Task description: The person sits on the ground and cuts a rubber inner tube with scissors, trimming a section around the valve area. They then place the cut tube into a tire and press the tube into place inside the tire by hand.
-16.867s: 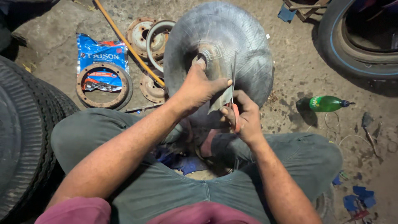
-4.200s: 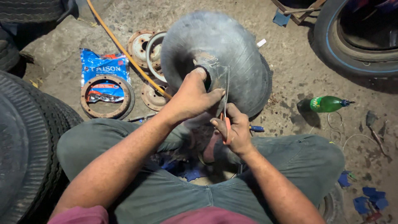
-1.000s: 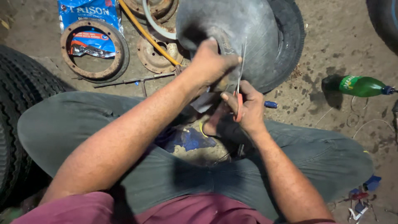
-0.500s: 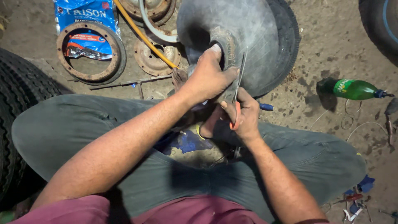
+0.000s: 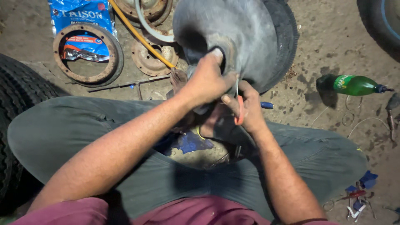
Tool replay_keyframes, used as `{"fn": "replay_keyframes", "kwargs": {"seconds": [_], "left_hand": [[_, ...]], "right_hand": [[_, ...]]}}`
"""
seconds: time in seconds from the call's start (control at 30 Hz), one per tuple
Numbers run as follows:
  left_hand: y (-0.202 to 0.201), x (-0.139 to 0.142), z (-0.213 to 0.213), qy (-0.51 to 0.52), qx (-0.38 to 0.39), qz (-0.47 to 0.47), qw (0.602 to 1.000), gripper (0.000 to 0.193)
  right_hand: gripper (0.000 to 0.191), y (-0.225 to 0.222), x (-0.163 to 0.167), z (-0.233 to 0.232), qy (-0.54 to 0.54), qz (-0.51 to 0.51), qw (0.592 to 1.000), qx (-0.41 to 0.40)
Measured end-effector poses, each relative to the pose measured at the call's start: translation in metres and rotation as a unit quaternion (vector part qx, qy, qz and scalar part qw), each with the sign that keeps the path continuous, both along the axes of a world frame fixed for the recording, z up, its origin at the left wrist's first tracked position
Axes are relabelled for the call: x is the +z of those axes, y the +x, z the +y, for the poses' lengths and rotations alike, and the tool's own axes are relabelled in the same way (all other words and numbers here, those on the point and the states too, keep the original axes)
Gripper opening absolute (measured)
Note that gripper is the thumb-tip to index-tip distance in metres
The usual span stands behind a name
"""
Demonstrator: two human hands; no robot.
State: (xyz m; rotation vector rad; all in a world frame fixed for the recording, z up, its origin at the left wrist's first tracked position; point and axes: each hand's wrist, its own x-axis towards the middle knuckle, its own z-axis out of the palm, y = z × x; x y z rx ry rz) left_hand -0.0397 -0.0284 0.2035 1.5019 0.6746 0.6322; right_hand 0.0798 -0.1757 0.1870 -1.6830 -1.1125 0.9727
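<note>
I look down over my lap at the ground. My left hand [image 5: 207, 81] is closed over the inner edge of a grey rubber inner tube [image 5: 233, 37], thumb and fingers pinching the fold where the rubber curls inward. My right hand [image 5: 246, 106] is closed round orange-handled scissors [image 5: 239, 109]; the blades point up toward the pinched edge, but I cannot tell how far apart they stand.

Position: the tube stands upright on the ground just beyond my knees, leaning against a dark tyre [image 5: 283, 37] behind it.

Handling, as a judgement: the rubber looks soft and limp, light for its bulk, dusty rather than slick. It will flop and fold wherever it is not supported, so the hold belongs right at the inner edge, close beside the blades, keeping that strip taut.

Count:
- inner tube: one
- scissors: one pair
- rusty metal rings or discs: one plain ring [image 5: 89, 56] on the left, at least two more under the yellow hose [image 5: 139, 37]; the stack is partly hidden
- blue packet [image 5: 79, 16]: one
- green bottle [image 5: 354, 84]: one, lying well apart to the right
</note>
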Motion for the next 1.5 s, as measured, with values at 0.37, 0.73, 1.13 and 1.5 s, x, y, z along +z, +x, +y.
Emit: {"fn": "replay_keyframes", "kwargs": {"seconds": [0.37, 0.73, 1.13, 1.5], "left_hand": [[0.001, -0.009, -0.003, -0.025, -0.021, 0.054, 0.998, 0.032], [0.009, 0.001, 0.004, -0.177, -0.001, 0.088, 0.980, 0.032], [0.004, 0.015, 0.010, 0.014, -0.066, 0.102, 0.992, 0.024], [0.005, -0.004, 0.006, -0.103, -0.081, 0.000, 0.991, 0.028]], "right_hand": [[0.031, 0.004, 0.005, 0.000, -0.009, 0.052, 0.999, -0.008], [0.022, -0.005, -0.012, -0.001, -0.012, -0.046, 0.997, -0.052], [0.026, -0.014, -0.004, -0.006, -0.015, 0.128, 0.991, -0.047], [0.024, -0.004, -0.016, -0.005, 0.046, 0.060, 0.997, -0.008]]}}
